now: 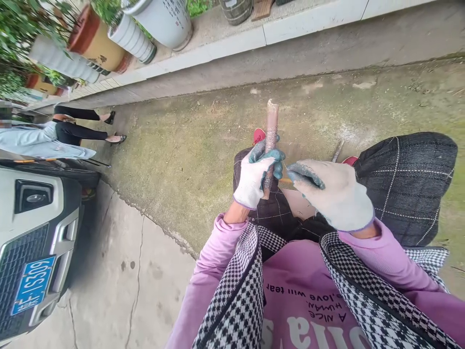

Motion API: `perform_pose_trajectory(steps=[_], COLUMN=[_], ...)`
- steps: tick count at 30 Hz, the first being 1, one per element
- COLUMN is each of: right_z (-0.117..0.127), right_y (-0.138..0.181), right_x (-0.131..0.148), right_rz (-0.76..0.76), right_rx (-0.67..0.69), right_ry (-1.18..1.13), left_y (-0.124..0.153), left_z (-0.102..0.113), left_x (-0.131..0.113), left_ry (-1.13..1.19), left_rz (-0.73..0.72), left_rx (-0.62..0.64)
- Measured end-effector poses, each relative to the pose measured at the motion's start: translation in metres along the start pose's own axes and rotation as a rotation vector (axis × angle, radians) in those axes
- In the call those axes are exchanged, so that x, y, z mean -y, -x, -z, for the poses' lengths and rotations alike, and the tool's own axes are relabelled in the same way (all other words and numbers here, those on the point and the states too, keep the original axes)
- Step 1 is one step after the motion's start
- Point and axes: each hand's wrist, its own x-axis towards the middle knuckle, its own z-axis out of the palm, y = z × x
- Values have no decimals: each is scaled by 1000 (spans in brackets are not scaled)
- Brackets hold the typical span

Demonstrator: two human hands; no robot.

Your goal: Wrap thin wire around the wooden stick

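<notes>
Seated outdoors on mossy, cracked concrete ground [189, 145], knees in dark checked trousers [407, 179] spread to either side, red shoes [258, 135] just showing beyond them. Off to the left, the front of a white car [32, 232] with a blue number plate [32, 285], parked close by; beyond it another person [61, 133] in a pale blue top and black trousers, well apart from the hands. Along the top edge, a pale kerb [254, 41] with big plant pots [109, 39] lined up behind it, white ones and a brown one, green leaves spilling over. Nothing between the hands and the camera; only pink sleeves [218, 252] and a black-and-white houndstooth vest [240, 291] in the foreground. Held over the lap, between the knees, a reddish-brown stick [271, 131], long axis running nearly straight away from the body, far end pointing up the frame toward the kerb, near end hidden inside the glove; fine thread seemingly wound round its middle. Left hand [254, 177], in a white work glove with blue-green coated fingers, grip clenched round the lower part of the stick. Right hand [332, 194], gloved alike, just beside it to the right, fingertips pinched together as if on a thin thread leading to the stick; cannot tell for sure what sits in that grip
</notes>
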Motion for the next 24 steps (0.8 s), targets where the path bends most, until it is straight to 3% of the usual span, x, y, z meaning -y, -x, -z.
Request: perform_pose_trajectory(steps=[7, 12, 15, 19, 24], right_z=[1, 11, 27, 40, 31], right_y=[-3, -9, -24, -48, -61], right_x=[-14, -30, -45, -72, -95], right_rz=[-138, -22, -73, -213, -294], right_rx=[94, 192, 202, 278, 348], right_ry=[-122, 72, 145, 6, -160], left_y=[-13, -19, -24, -29, -25], left_z=[15, 21, 23, 29, 32], left_x=[16, 27, 32, 37, 35], left_ry=[-81, -351, -484, -421, -357], left_rz=[99, 153, 289, 591, 663], left_rx=[138, 249, 408, 682, 677])
